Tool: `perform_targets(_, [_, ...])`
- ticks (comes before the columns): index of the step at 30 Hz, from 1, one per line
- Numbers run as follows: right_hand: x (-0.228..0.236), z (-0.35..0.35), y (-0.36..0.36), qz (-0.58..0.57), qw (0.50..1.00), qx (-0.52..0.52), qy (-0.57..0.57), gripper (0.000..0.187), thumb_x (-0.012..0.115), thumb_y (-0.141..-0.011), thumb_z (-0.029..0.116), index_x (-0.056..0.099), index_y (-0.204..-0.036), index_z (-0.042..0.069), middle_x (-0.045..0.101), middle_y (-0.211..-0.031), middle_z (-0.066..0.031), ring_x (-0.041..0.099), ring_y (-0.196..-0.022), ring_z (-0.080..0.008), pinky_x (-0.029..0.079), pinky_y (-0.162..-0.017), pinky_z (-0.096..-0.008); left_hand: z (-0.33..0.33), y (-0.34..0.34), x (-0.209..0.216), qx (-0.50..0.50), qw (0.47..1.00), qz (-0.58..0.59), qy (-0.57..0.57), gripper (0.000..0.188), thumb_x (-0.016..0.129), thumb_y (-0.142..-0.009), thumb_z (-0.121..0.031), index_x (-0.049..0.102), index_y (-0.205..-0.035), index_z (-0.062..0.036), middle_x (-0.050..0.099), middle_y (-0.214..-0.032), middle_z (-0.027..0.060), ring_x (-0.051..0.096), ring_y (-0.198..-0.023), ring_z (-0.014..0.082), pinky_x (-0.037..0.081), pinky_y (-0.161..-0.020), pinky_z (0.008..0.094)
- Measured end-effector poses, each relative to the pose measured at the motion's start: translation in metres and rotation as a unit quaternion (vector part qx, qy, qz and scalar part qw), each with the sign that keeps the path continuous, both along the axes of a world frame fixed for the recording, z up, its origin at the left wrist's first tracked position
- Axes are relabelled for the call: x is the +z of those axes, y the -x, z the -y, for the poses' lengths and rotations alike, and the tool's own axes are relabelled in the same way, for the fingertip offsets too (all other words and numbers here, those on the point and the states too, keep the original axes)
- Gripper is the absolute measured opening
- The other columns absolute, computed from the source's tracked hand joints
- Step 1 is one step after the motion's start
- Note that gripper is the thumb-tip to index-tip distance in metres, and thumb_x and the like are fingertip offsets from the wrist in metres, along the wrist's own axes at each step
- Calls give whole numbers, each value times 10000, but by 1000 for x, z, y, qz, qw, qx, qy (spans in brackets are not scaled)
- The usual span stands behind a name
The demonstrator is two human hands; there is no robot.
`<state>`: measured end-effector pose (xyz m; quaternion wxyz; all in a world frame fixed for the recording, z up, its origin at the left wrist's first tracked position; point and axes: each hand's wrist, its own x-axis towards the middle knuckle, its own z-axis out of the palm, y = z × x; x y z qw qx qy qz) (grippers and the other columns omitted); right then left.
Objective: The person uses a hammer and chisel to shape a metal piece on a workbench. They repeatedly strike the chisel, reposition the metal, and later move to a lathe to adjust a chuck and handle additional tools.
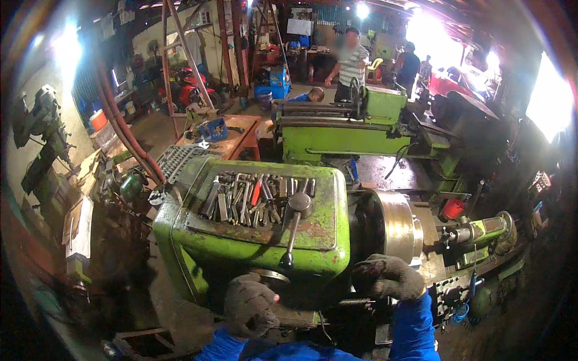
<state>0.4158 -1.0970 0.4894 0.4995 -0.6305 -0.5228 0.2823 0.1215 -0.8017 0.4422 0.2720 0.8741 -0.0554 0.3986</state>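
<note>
My left hand (250,305), in a grey work glove, is at the front of a green lathe headstock (253,248), beside a round metal dial (271,275). Its fingers look curled in; a bit of bare fingertip shows, and anything inside is hidden. My right hand (388,278), also gloved, is bent at the wrist below the large shiny chuck (394,224). Its fingers are closed, and what they hold, if anything, is lost in shadow. A ball-ended lever (292,237) rises between the hands on the headstock.
Many loose tool bits (247,201) lie on the headstock top. Right of the chuck are a red container (453,209) and the green tailstock (484,231). Behind stand a second green lathe (343,141), an orange-edged workbench (241,135) and a person in a striped shirt (352,66).
</note>
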Motion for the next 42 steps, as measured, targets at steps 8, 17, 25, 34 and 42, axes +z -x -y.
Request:
perform_targets(8, [66, -31, 8, 153, 965, -146, 158, 302, 771, -1007, 224, 834, -1236, 38, 838, -1124, -96, 790, -1018, -214, 632, -888, -380, -123, -25, -9, 129, 991, 27, -38, 798, 643, -1025, -737, 669, -1455, -65, 659, -1373, 197, 597, -1319, 455, 455, -1163, 647])
perform_targets(17, [81, -148, 88, 344, 911, -171, 152, 422, 921, -805, 182, 851, -1216, 117, 837, -1075, -133, 818, -980, -327, 666, -879, -449, -152, -39, -60, 140, 986, -55, -65, 912, 736, -947, -714, 577, -1527, -29, 515, -1633, 238, 423, -1563, 525, 181, -1327, 753])
perform_targets(25, [74, -153, 110, 308, 939, -145, 37, 402, 911, -807, 134, 841, -1203, 115, 820, -1017, -134, 801, -920, -344, 649, -832, -444, -223, 31, 15, 16, 997, 33, -65, 353, 702, -920, 11, 735, -1250, -111, 767, -1152, 88, 731, -1071, 350, 588, -961, 491])
perform_targets(34, [43, -139, 158, 313, 897, -307, 54, 218, 859, -770, 144, 808, -974, 86, 793, -1015, -130, 771, -874, -319, 639, -773, -421, -376, 148, 71, 65, 963, -1, 263, 213, 695, -980, -72, 755, -1176, -15, 745, -1078, 53, 707, -1011, 175, 584, -903, 364])
perform_targets(42, [-38, -156, 270, 144, 876, -460, 4, 418, 693, -1079, 435, 773, -1103, 25, 777, -1047, -200, 719, -772, -278, 569, -628, -412, -473, 170, -38, -25, 879, 65, 471, 233, 718, -1051, -263, 773, -1086, -39, 737, -972, 40, 687, -918, 151, 561, -866, 329])
